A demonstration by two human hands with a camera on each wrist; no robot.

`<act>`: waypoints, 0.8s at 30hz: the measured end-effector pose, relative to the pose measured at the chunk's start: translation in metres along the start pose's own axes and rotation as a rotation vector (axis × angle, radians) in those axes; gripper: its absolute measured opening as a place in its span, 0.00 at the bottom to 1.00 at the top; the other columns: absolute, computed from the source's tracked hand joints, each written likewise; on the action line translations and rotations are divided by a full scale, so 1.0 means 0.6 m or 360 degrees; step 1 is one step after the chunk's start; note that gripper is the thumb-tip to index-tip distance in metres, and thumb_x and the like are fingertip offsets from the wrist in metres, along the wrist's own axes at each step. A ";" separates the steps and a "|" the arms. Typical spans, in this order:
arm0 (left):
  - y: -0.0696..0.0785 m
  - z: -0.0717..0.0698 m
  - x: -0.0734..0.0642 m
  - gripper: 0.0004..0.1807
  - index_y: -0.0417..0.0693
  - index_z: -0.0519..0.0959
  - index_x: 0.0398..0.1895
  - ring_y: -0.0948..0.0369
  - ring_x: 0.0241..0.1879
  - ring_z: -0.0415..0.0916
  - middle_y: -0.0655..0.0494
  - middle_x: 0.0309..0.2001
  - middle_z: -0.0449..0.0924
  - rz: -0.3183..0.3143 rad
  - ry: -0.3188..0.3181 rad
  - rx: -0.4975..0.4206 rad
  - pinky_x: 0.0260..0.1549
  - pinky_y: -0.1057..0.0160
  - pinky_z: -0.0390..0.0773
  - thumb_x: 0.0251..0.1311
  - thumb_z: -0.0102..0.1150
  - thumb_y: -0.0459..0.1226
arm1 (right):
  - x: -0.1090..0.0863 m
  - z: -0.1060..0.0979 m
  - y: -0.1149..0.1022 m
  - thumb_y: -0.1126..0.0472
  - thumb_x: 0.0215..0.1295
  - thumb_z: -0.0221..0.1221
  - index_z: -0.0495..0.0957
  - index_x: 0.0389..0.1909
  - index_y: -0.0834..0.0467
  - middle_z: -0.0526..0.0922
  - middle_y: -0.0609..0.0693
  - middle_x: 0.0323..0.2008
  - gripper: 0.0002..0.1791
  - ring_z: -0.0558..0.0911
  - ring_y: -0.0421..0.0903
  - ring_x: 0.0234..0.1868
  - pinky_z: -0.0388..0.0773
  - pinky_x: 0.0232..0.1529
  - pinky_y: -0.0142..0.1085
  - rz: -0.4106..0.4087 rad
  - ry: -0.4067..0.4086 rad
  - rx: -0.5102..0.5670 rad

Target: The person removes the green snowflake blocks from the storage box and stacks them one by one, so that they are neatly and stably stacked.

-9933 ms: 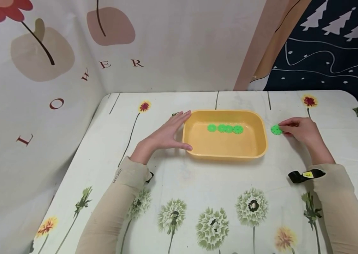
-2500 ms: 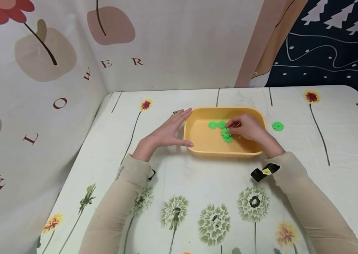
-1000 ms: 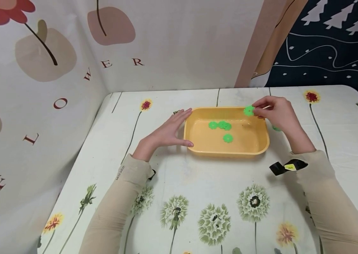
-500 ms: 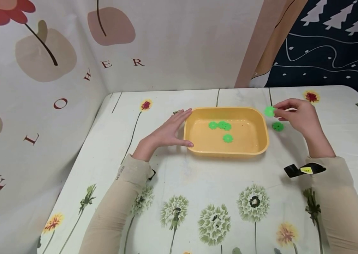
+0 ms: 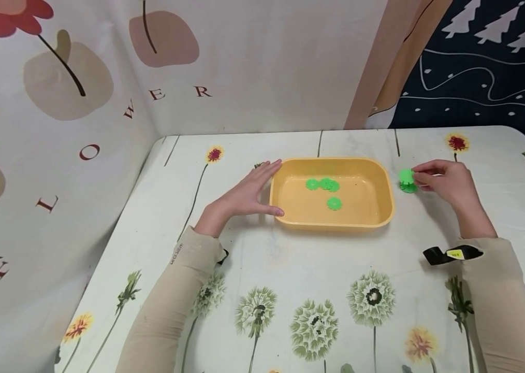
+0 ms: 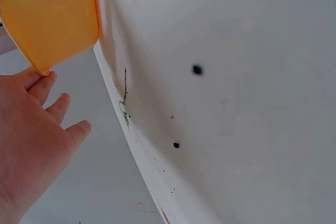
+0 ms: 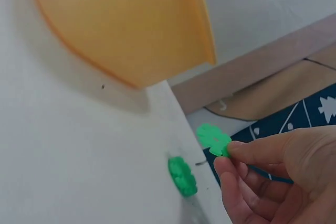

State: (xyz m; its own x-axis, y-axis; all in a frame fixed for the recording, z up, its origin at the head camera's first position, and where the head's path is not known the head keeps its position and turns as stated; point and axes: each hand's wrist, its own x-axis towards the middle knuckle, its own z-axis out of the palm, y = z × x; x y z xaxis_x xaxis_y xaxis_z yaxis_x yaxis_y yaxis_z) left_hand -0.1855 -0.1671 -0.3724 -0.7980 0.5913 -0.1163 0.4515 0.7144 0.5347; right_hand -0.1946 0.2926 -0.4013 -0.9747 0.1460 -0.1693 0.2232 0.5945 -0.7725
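Observation:
My left hand (image 5: 248,194) rests against the left end of a yellow plastic tray (image 5: 332,224), thumb and fingers spread along its rim. In the left wrist view, straight fingertips touch the tray's rim. Beyond the tray's right end, my right hand (image 5: 449,184) pinches a flat green notched disc (image 7: 212,137) between thumb and index finger. Just below it, a small stack of similar green discs (image 7: 182,176) lies on the table, apart from the held one in the right wrist view. Inside the tray are more green discs (image 5: 312,184), some overlapping, and a single green disc (image 5: 334,203) nearer the front.
A white flower-printed cloth (image 5: 276,259) covers the table. Behind it hangs a pale printed curtain (image 5: 267,67), with a dark tree-patterned fabric (image 5: 486,77) at the far right. Black straps (image 5: 453,254) sit at the wrists.
My right hand has lifted a green disc from the tray, carried it right over the rim, and lowered it above the discs on the table. My left hand has stayed at the tray.

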 end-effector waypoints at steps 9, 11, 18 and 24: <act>-0.001 0.001 0.001 0.65 0.57 0.41 0.82 0.56 0.82 0.31 0.65 0.82 0.36 0.0021 0.0012 0.0005 0.80 0.46 0.36 0.48 0.72 0.62 | -0.028 -0.001 -0.022 0.54 0.73 0.57 0.77 0.59 0.66 0.73 0.26 0.27 0.22 0.75 0.26 0.28 0.77 0.32 0.18 0.0072 -0.0052 -0.0105; -0.002 0.001 0.001 0.66 0.57 0.41 0.82 0.56 0.82 0.30 0.65 0.82 0.36 0.0020 0.0012 0.0004 0.79 0.46 0.36 0.47 0.72 0.62 | -0.030 0.000 -0.022 0.54 0.73 0.56 0.76 0.59 0.66 0.74 0.29 0.30 0.22 0.75 0.25 0.28 0.77 0.32 0.17 0.0082 -0.0056 -0.0099; -0.004 0.001 0.001 0.65 0.54 0.40 0.82 0.54 0.82 0.32 0.63 0.82 0.36 0.0061 0.0014 0.0018 0.79 0.45 0.37 0.48 0.72 0.61 | -0.026 0.004 -0.017 0.55 0.74 0.56 0.77 0.58 0.67 0.77 0.35 0.33 0.22 0.76 0.23 0.26 0.77 0.30 0.18 0.0099 -0.0058 -0.0108; -0.004 0.002 0.002 0.64 0.55 0.40 0.82 0.55 0.82 0.32 0.63 0.82 0.36 0.0046 0.0015 0.0021 0.79 0.46 0.37 0.49 0.72 0.58 | -0.025 0.004 -0.015 0.56 0.74 0.56 0.76 0.58 0.68 0.81 0.45 0.37 0.22 0.76 0.24 0.26 0.78 0.29 0.19 0.0110 -0.0070 -0.0135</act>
State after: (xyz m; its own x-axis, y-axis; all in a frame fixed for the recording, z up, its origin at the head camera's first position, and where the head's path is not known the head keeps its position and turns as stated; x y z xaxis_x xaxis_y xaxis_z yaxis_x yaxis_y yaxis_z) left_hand -0.1868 -0.1676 -0.3747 -0.7884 0.6081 -0.0932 0.4792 0.7020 0.5268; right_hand -0.1823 0.2830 -0.3931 -0.9561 0.1550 -0.2485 0.2882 0.6494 -0.7037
